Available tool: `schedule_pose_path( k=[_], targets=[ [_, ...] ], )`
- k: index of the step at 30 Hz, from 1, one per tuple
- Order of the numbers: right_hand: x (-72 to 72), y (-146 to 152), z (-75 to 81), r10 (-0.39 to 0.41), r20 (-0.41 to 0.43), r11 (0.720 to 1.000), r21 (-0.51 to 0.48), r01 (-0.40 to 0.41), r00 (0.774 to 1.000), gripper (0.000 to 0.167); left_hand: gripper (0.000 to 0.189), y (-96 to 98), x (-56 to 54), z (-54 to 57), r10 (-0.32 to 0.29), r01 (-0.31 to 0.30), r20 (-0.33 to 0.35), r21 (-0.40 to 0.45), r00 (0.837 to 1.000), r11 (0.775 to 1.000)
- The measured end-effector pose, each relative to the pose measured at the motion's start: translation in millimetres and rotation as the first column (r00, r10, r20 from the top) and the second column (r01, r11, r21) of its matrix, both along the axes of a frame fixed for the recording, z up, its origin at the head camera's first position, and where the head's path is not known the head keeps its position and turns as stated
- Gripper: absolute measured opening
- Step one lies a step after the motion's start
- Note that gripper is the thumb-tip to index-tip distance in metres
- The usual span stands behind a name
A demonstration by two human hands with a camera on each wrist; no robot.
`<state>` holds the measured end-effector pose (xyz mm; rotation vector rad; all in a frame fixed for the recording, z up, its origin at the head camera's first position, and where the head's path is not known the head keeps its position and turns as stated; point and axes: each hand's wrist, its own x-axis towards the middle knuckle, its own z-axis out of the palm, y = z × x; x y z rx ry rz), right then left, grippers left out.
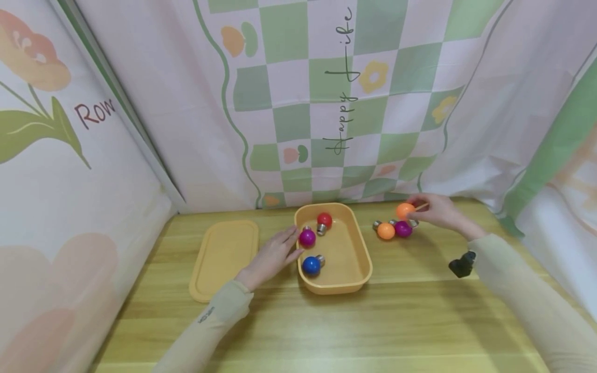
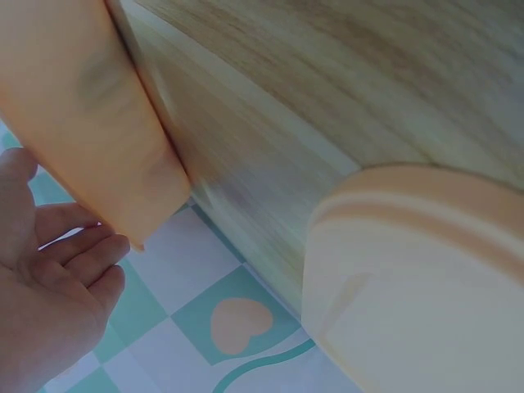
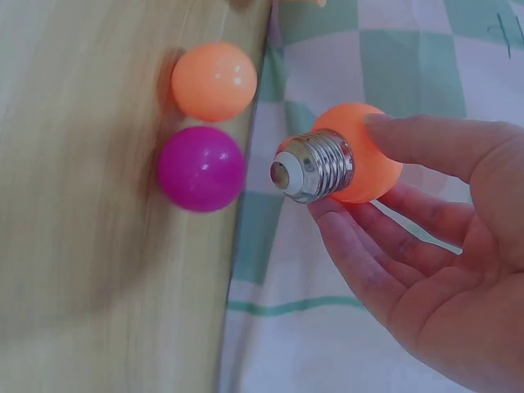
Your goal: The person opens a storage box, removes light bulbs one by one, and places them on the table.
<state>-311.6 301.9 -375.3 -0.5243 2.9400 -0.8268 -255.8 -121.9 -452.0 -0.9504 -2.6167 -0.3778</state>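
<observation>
Between the thumb and fingers of my right hand (image 1: pixel 436 210) is an orange light bulb (image 3: pixel 372 160), its silver screw base uncovered in the right wrist view. The hand holds it just above the table. Near it lie another orange bulb (image 1: pixel 386 231) and a purple bulb (image 1: pixel 403 229), side by side. My left hand (image 1: pixel 270 256) rests at the left rim of a yellow plastic box (image 1: pixel 366 254), fingers fairly straight and touching the rim. Inside the box are a red bulb (image 1: pixel 325 220), a magenta bulb (image 1: pixel 307 237) and a blue bulb (image 1: pixel 311 266).
A flat yellow lid (image 1: pixel 226 259) lies on the wooden table (image 1: pixel 298 331) left of the box. Behind the table hangs a checked curtain (image 1: pixel 331 119). A small black object (image 1: pixel 462 265) shows beside the right sleeve.
</observation>
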Motion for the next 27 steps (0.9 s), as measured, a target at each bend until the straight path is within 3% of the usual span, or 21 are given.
schedule_pose_path(
  k=[11, 27],
  targets=[
    [-9.2, 20, -14.4, -0.059, -0.006, 0.998, 0.025, 0.059, 0.998, 0.046, 0.054, -1.6, -0.7, -0.4, 0.001, -0.001, 0.011, -0.009, 1.000, 1.000],
    [-14.8, 34, -35.2, -0.142, 0.091, 0.989, 0.051, 0.138, 0.986, 0.061, 0.054, -1.7, -2.4, -2.5, 0.015, -0.014, 0.045, -0.011, 0.999, 1.000]
  ],
)
